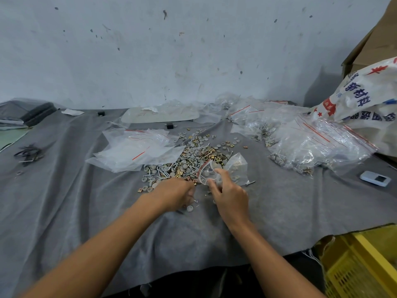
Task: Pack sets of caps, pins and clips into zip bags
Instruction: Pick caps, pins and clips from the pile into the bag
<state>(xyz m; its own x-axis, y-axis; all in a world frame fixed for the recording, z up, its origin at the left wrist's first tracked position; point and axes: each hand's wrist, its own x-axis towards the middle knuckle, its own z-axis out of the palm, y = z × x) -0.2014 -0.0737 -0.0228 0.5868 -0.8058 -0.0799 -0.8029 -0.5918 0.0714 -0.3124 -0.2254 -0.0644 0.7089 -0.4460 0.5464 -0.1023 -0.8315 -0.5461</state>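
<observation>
The grey cloth [86, 201] covers the table and its near edge hangs ragged in front of the person; a yellow crate [361, 265] sits below the near right corner; a stained wall [171, 50] closes the far side. Bare cloth lies wide to the left and near sides of the hands; to the right, a heap of filled bags [311, 143] and a printed woven sack [365, 97] crowd the edge, with a small white device [374, 179] lying near them.

The right hand [231, 196] pinches the zip bag [232, 168] at its red-lined mouth, thumb and fingers clamped on the plastic, the bag tipped up just beside the pile of parts [193, 155]. The left hand [174, 194] is knuckles-up at the pile's near edge, fingers curled down into the parts; whether they grasp anything I cannot tell. A loose grey cap [189, 208] lies just under that hand.

The held bag is clear and crumpled, with a few pale caps and brassy clips inside; the pile mixes round grey caps, silver pins and gold clips; a stack of empty bags [137, 151] lies touching its left side.
</observation>
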